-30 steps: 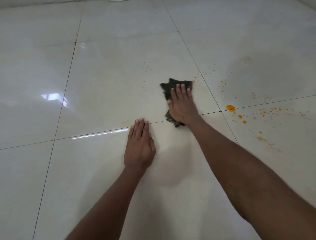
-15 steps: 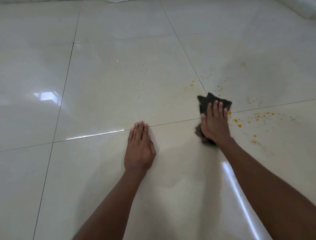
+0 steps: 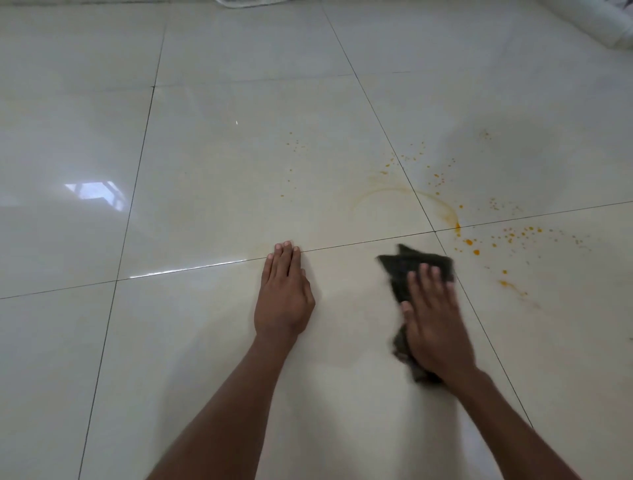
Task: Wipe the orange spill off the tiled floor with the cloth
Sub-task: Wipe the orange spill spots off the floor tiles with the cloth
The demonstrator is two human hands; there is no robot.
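Note:
A dark crumpled cloth (image 3: pixel 404 269) lies on the glossy cream tiled floor (image 3: pixel 212 192), pressed flat under my right hand (image 3: pixel 433 318), whose fingers are spread over it. The hand and cloth are motion-blurred. Orange drops (image 3: pixel 469 242) and finer orange speckles lie just right of and beyond the cloth, around a tile joint crossing. A thin curved orange smear (image 3: pixel 442 205) arcs across the tiles beyond the cloth. My left hand (image 3: pixel 284 294) rests flat on the floor, palm down, left of the cloth, holding nothing.
Dark grout lines (image 3: pixel 137 178) cross the floor. A bright window reflection (image 3: pixel 94 192) shines at the left. A white rounded object (image 3: pixel 596 24) sits at the top right corner, and another white edge (image 3: pixel 246 2) shows at the top.
My right hand has dragged the cloth from the left, across the big orange drop, then back toward me. That drop is now a thin curved smear. The left hand stayed put.

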